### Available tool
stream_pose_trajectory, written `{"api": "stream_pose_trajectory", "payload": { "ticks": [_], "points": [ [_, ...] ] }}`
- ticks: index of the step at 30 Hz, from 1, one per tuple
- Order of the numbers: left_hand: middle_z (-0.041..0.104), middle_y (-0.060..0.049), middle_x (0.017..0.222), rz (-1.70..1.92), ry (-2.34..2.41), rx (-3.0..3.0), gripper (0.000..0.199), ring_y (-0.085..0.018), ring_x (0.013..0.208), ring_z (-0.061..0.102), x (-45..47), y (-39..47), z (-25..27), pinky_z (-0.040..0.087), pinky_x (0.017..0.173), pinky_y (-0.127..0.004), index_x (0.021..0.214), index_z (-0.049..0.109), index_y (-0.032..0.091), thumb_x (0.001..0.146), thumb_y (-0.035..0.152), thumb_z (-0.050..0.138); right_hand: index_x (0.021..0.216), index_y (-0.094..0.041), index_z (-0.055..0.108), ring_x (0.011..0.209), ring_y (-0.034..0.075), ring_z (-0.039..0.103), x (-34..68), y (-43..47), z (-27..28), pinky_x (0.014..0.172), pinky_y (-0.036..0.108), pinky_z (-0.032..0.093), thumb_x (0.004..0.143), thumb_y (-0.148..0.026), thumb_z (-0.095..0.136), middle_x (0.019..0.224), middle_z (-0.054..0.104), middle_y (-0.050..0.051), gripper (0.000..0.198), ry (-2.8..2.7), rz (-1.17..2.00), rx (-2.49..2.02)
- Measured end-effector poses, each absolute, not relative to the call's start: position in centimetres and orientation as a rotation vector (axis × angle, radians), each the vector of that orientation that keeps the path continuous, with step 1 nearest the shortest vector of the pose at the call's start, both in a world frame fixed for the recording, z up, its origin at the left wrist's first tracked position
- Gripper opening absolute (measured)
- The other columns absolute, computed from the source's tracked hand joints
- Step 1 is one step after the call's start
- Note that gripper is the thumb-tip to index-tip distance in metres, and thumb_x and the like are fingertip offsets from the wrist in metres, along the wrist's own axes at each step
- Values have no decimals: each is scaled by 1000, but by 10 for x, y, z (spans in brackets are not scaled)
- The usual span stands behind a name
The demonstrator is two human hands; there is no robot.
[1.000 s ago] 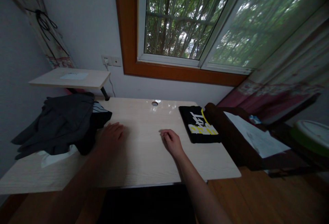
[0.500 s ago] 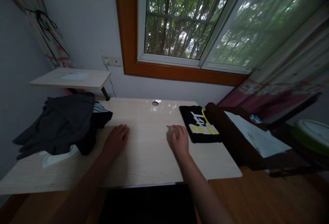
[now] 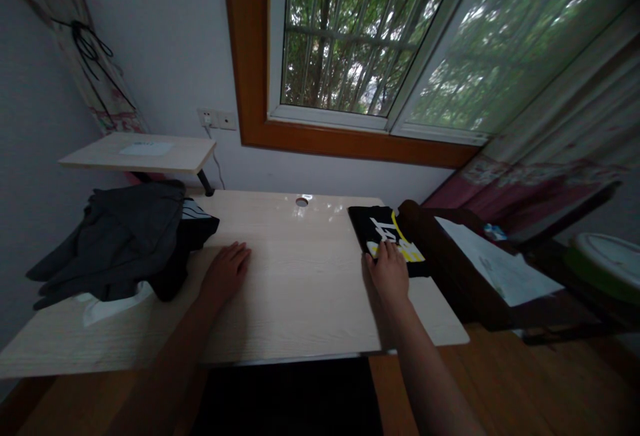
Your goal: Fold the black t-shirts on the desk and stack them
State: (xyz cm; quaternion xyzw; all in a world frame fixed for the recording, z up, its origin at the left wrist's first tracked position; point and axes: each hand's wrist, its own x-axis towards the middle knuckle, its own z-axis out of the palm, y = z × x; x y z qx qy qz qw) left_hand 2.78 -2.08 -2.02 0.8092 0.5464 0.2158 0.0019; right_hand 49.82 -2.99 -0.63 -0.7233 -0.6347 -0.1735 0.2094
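A folded black T-shirt [image 3: 367, 223] with white and yellow print lies at the right side of the pale wooden desk [image 3: 300, 303]. Over its near left part is my right hand [image 3: 390, 273], fingers stretched out and covering some of the print. My left hand [image 3: 227, 271] lies flat on the desk with nothing in it, just right of a heap of clothes. That heap has a dark grey garment [image 3: 120, 229] on top, with a black garment [image 3: 173, 276] and a white piece of cloth [image 3: 120, 304] showing beneath.
A small raised shelf [image 3: 145, 149] with a paper label stands behind the heap. Right of the desk, a dark brown piece of furniture [image 3: 450, 283] bears a white sheet [image 3: 500, 266]. A window [image 3: 350, 36] and a wall socket [image 3: 216, 119] are behind the desk.
My right hand has moved right, from the bare desk onto the folded black T-shirt, and its fingers now reach over the print. My left hand has stayed in place.
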Motion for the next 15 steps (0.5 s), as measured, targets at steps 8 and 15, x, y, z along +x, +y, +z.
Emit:
{"api": "stream_pose_trajectory", "payload": {
  "ticks": [8, 15],
  "points": [
    [59, -10, 145, 703, 1685, 2498, 41, -28, 140, 50, 25, -20, -24, 35, 121, -52, 130, 68, 23, 96, 29, 45, 130, -7, 64, 133, 33, 51, 498, -28, -9, 111, 47, 35, 100, -31, 42, 138, 61, 23, 44, -1790, -536, -2031],
    [59, -10, 145, 677, 1708, 2550, 41, -27, 139, 50, 24, -19, -28, 36, 120, -51, 131, 67, 20, 99, 30, 42, 122, -10, 69, 123, 27, 60, 504, -26, 0, 107, 40, 40, 101, -26, 42, 127, 70, 17, 38, -1841, -568, -2011]
  ]
}}
